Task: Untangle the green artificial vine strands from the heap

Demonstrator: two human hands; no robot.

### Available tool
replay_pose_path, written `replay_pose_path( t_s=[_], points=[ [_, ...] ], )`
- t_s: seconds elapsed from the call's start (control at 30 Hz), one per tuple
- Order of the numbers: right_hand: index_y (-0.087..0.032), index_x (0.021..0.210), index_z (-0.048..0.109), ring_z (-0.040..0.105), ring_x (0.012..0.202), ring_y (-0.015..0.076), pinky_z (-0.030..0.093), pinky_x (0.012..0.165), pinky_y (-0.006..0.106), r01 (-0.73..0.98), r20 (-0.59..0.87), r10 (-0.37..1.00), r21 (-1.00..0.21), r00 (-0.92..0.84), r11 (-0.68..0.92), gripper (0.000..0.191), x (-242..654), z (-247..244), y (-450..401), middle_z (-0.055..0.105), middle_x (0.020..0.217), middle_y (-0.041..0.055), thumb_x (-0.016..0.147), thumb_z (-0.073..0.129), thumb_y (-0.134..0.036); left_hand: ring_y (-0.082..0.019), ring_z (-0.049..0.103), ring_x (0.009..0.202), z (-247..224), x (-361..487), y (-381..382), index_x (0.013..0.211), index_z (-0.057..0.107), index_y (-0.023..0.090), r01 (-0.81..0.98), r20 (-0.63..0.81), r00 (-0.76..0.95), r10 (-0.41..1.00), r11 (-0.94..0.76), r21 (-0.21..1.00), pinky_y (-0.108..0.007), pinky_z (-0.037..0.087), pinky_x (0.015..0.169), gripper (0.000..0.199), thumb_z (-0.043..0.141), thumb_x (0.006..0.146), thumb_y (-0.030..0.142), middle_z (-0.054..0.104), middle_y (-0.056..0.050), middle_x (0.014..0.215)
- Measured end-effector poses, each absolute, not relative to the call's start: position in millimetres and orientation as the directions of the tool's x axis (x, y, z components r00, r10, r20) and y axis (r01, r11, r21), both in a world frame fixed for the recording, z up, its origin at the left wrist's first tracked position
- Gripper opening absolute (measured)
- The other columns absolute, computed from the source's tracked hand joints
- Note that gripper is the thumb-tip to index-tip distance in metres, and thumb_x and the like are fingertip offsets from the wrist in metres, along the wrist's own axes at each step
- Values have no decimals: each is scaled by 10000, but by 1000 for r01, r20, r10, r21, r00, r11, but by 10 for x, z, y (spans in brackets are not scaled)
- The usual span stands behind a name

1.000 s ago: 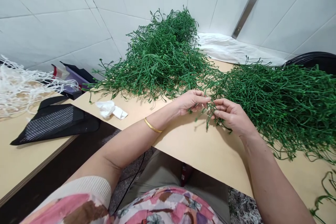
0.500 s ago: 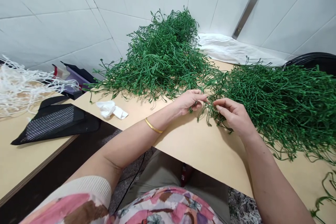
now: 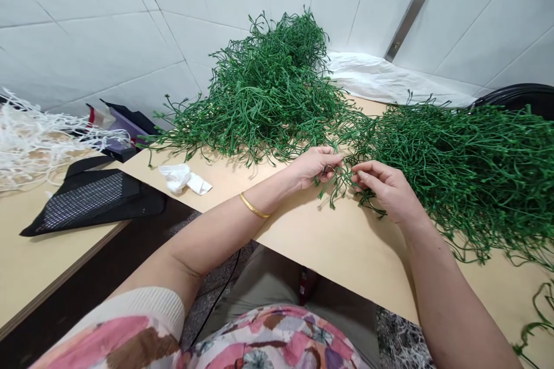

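In the head view, we look down on two hands meeting a little right of the middle of the frame, above a pale wooden tabletop (image 3: 311,248). Our left hand (image 3: 318,166) has its fingers curled and thumb pinched against the forefinger, gripping a small green sprig (image 3: 335,187) whose thin ends dangle just below the fingertips. Our right hand (image 3: 387,187) faces it from the right, thumb and forefinger drawn close together beside the same sprig; we cannot tell whether a strand is caught between them. A gold bracelet (image 3: 253,206) circles our left forearm. Behind the hands, in the upper middle, we see a tall tangled heap (image 3: 268,92) of green sprigs, and a second, lower pile (image 3: 485,173) spreads across the right side; loose stems run between the two. A white sheet (image 3: 389,78) lies along the tiled wall (image 3: 108,40) at the upper right, below a metal bracket (image 3: 413,11). Toward the left, we have a crumpled white scrap (image 3: 175,177) on the tabletop, then a black mesh pouch (image 3: 86,199), and a mass of white strands (image 3: 43,144) at the left edge. A loose green strand (image 3: 530,328) lies at the lower right.
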State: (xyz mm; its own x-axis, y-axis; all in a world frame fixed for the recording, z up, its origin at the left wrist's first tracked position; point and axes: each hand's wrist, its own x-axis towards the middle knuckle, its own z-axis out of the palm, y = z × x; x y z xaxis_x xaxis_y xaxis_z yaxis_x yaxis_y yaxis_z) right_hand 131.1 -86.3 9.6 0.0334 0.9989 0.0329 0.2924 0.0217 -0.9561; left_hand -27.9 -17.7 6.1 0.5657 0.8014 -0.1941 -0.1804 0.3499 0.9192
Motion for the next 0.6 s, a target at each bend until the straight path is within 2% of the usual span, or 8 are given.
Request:
replay_pose_path(
  t_s=[0.1, 0.27, 0.37, 0.47, 0.6],
  points=[
    [-192, 821, 631, 563, 682, 121, 480, 604, 240, 303, 36, 999, -952, 6, 33, 173, 1307, 101, -871, 612, 709, 10, 728, 590, -332, -10, 384, 359, 77, -274, -183, 598, 436, 134, -174, -205, 563, 801, 357, 918, -170, 188, 340, 215, 589, 746, 165, 515, 18, 569],
    [-176, 826, 623, 499, 563, 95, 414, 522, 228, 345, 5, 993, -938, -120, 46, 210, 1290, 109, -898, 577, 672, -3, 693, 638, -337, -14, 386, 371, 92, -278, -193, 605, 450, 134, -177, -207, 564, 799, 362, 915, -173, 199, 347, 201, 597, 737, 167, 524, 15, 580],
    [-169, 763, 618, 481, 558, 90, 393, 518, 224, 354, 5, 994, -934, -108, 43, 165, 1297, 99, -893, 556, 645, -9, 678, 641, -307, -13, 372, 376, 107, -296, -206, 602, 468, 130, -165, -195, 595, 780, 355, 920, -172, 206, 355, 208, 635, 709, 194, 502, 25, 551],
    [-172, 777, 617, 498, 581, 98, 412, 539, 234, 287, 8, 996, -957, -84, 31, 176, 1322, 87, -877, 570, 682, -3, 659, 647, -300, -16, 369, 394, 125, -316, -222, 653, 533, 131, -118, -168, 655, 737, 319, 940, -169, 226, 370, 172, 684, 660, 213, 473, 40, 515],
    [-177, 817, 636, 501, 570, 99, 405, 531, 235, 259, -38, 995, -966, -91, -13, 196, 1347, 93, -875, 581, 674, -5, 667, 639, -304, -27, 379, 399, 126, -321, -233, 688, 587, 136, -4, -214, 655, 724, 286, 958, -179, 241, 377, 151, 699, 587, 122, 505, 34, 510]
  ],
)
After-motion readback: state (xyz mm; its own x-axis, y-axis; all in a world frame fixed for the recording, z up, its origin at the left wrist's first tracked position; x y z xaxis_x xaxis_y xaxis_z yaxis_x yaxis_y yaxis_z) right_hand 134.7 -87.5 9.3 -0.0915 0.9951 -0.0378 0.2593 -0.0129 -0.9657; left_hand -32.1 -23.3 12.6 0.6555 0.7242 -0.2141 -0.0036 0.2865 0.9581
